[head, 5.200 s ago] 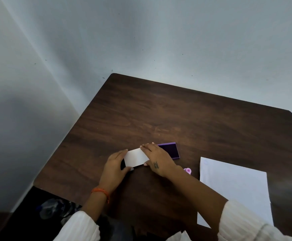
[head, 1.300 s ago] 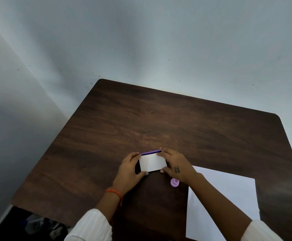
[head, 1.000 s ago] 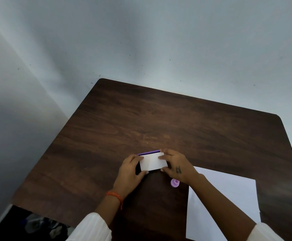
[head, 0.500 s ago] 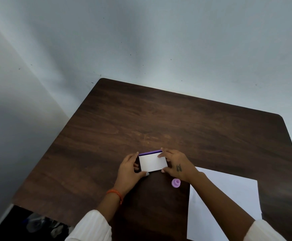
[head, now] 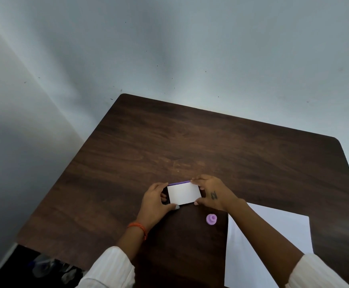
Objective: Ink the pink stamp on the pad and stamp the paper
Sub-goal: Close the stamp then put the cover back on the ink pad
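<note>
The ink pad [head: 183,193] lies on the dark wooden table [head: 190,150], its white lid facing up and a thin purple edge showing along its far side. My left hand [head: 155,201] grips its left end and my right hand [head: 210,193] grips its right end. The ink surface is hidden under the lid. The small pink stamp [head: 211,219] stands on the table just below my right hand, touched by neither hand. A white sheet of paper [head: 273,235] lies at the lower right, partly under my right forearm.
Pale walls meet in a corner behind the table's far left corner. Below the table's near left edge, dark floor and some blurred objects [head: 51,269] show. The table's far half holds bare wood.
Five seconds ago the lid was off to the left and the purple ink face showed. Now the white lid sits over the pad between both hands. In the last second little has moved.
</note>
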`<state>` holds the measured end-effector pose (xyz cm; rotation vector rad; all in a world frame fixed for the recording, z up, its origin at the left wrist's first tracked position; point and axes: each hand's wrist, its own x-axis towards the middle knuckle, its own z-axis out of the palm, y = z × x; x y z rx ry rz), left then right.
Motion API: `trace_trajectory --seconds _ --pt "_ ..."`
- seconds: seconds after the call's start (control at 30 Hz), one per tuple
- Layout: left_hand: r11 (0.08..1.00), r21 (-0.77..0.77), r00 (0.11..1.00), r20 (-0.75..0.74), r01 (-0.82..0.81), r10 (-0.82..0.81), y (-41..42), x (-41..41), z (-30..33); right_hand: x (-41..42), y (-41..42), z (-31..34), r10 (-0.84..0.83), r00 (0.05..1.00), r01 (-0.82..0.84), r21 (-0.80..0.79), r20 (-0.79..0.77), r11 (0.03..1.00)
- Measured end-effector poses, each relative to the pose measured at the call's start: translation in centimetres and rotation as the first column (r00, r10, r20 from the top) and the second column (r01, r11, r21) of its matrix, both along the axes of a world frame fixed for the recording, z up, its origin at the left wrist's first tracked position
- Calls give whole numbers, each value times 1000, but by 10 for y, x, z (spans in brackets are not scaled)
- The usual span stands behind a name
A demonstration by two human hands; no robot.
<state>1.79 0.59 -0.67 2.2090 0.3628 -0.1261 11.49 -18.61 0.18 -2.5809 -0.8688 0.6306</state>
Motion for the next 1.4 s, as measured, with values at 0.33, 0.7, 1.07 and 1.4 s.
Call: trace_trajectory --seconds 0.33,0.7,1.07,1.4 --pt "1000 1 1000 3 26 -26 0 -1 1 0 0 -1 24 1000 -24 -2 13 1000" --pt "1000 12 999 -32 26 -25 -2 0 -1 2 0 -3 86 996 -84 -49 32 995" --pt "998 42 999 -18 40 -40 -4 -2 2 -1 -3 -6 65 997 -65 16 36 998" --pt "998 61 1000 5 16 -16 -5 -9 -1 -7 -7 -13 -99 995 101 199 -22 975"
